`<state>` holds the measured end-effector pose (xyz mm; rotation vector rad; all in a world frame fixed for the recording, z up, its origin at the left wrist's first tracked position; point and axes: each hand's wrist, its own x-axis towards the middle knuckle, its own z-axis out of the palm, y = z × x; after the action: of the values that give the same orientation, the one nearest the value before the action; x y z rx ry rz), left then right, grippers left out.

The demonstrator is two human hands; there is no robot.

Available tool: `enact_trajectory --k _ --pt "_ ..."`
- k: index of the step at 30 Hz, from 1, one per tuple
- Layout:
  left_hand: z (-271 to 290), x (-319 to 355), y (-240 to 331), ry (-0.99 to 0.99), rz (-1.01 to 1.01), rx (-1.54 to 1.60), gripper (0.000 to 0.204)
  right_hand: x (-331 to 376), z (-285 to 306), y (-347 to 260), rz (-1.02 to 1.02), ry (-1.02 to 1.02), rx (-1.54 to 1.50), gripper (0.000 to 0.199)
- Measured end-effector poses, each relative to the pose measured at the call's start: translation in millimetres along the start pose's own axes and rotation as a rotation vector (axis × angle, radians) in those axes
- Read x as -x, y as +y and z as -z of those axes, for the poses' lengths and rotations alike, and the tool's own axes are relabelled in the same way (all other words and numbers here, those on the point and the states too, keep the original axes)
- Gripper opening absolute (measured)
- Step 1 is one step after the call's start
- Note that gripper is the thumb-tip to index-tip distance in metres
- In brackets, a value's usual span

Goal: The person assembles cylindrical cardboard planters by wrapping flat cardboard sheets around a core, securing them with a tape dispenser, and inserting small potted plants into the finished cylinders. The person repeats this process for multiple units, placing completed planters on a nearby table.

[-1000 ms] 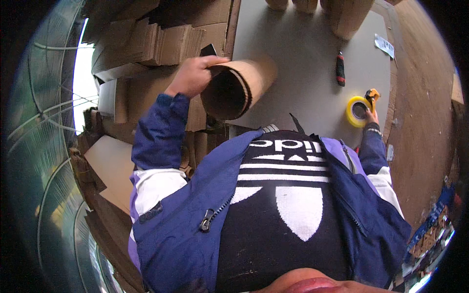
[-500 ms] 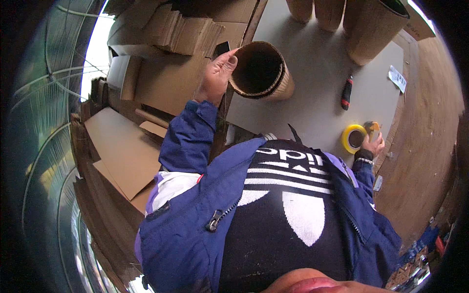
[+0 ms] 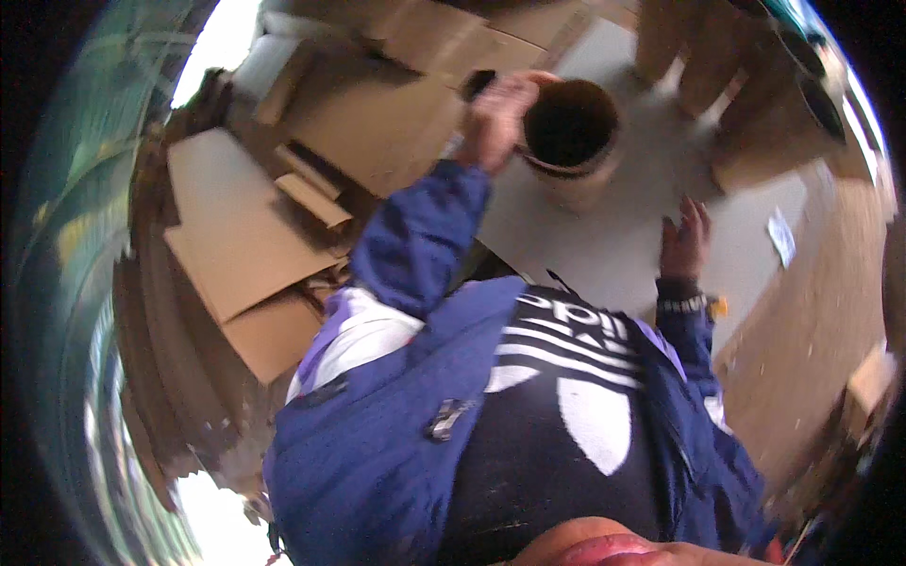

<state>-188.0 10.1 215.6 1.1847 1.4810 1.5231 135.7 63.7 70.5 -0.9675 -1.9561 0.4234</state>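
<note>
A round cardboard tube [image 3: 578, 191], open at the top and dark inside, stands on the grey board. My left hand [image 3: 495, 121] grips its left rim, with fingertips along the far edge; motion blurs the fingers. My right hand [image 3: 687, 238] is over the board to the right of the tube, fingers and thumb stretched out and apart, nothing visible in them. Beside my right wrist a bit of the orange tape dispenser [image 3: 719, 307] shows; the rest of it is hidden behind the sleeve.
Several similar cardboard tubes [image 3: 769, 132] stand at the far right of the grey board [image 3: 632, 212]. A small white paper slip [image 3: 781, 238] lies near its right edge. Flat cardboard sheets [image 3: 231, 226] and folded cardboard pieces [image 3: 377, 123] lie to the left. Brown floor [image 3: 793, 321] is on the right.
My right hand has let go of the tape dispenser and moved forward over the board. My left hand still holds the tube. The whole view has shifted.
</note>
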Motion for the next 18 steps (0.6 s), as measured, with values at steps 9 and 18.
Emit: enact_trajectory --k 9,18 --pt "6 20 -52 0.070 -0.123 0.228 0.030 -88 5 -177 0.441 -0.387 0.090 0.064" --pt "222 219 -145 0.479 0.208 -0.172 0.029 -78 -10 -154 0.210 -0.188 0.479 0.020"
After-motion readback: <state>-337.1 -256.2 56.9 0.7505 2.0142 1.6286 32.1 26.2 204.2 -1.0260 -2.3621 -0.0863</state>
